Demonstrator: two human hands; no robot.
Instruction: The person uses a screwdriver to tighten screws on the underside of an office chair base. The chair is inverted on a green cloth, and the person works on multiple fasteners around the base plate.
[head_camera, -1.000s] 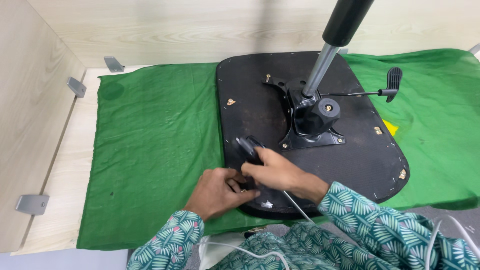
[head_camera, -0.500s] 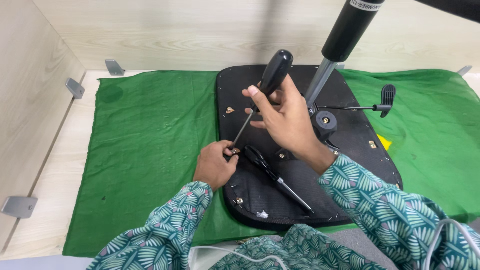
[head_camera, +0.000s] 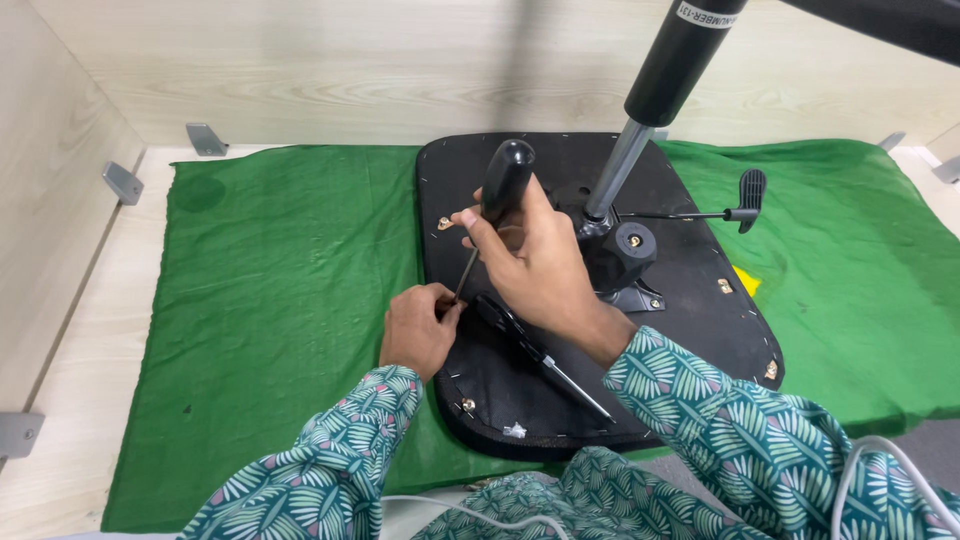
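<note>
A black chair seat base (head_camera: 690, 330) lies upside down on a green cloth (head_camera: 280, 300). My right hand (head_camera: 535, 262) grips the black handle of a screwdriver (head_camera: 500, 190), held nearly upright with its thin shaft angled down to the seat's left edge. My left hand (head_camera: 418, 328) rests at that edge, fingers pinched around the screwdriver tip. A second screwdriver (head_camera: 540, 355) lies flat on the seat just below my right hand. The gas cylinder (head_camera: 655, 100) rises from the central metal mechanism (head_camera: 625, 255).
A black adjustment lever (head_camera: 745, 195) sticks out to the right of the mechanism. Brass screw inserts dot the seat. Light wooden walls with metal brackets (head_camera: 122, 182) enclose the table. A white cable (head_camera: 880, 470) runs by my right sleeve.
My right hand lifted a screwdriver from the seat and stood it upright, then lowered it slightly. My left hand moved up to the seat's left edge at the tip.
</note>
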